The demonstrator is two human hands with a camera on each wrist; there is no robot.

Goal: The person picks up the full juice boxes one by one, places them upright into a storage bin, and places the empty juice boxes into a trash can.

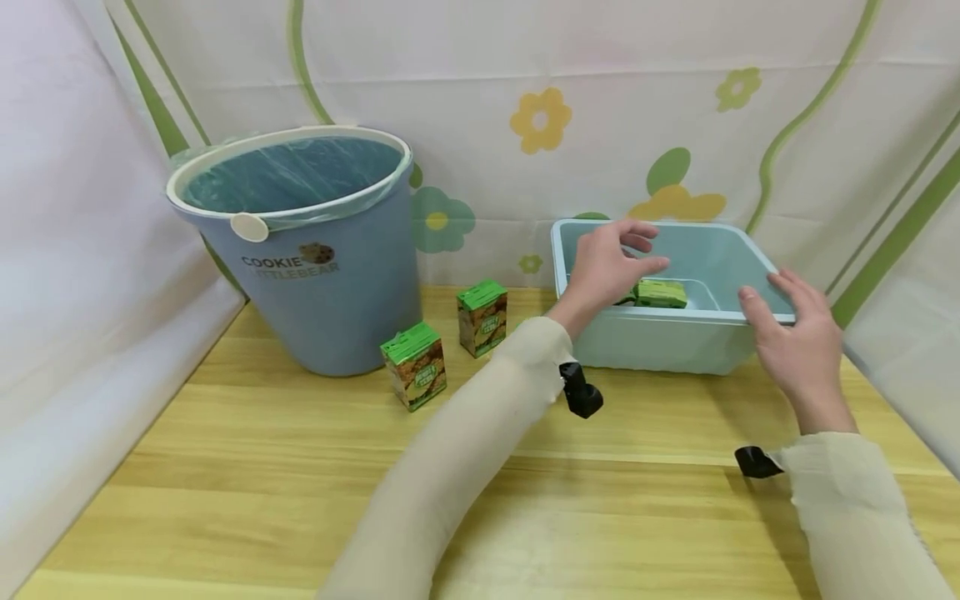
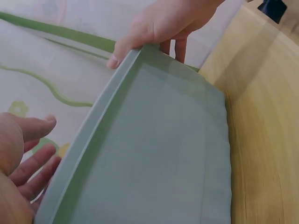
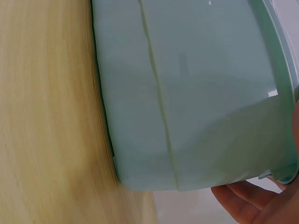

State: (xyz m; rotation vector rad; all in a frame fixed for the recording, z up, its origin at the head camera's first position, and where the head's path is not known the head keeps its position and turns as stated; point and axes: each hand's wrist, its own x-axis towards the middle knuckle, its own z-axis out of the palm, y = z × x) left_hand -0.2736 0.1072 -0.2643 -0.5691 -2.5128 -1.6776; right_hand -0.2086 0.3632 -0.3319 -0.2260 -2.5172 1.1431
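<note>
A light blue-green plastic bin (image 1: 652, 342) stands on the table. My left hand (image 1: 609, 265) hovers over its left part, fingers apart and loosely bent, with nothing held. In the left wrist view that hand (image 2: 21, 158) shows beside the bin's rim. My right hand (image 1: 802, 342) grips the bin's front right corner, thumb on the rim and fingers round the outer side. Its fingers (image 3: 245, 198) show by the bin's end in the right wrist view. Inside the bin lies a green carton (image 1: 660, 293), partly hidden by the front rim and left hand.
Two small green-topped drink cartons, a nearer one (image 1: 415, 367) and a farther one (image 1: 482, 318), stand on the wooden table (image 1: 247, 492) left of the bin. A tall blue bucket (image 1: 337, 292) with a plastic liner stands at the back left. A flowered curtain (image 1: 465, 108) hangs behind.
</note>
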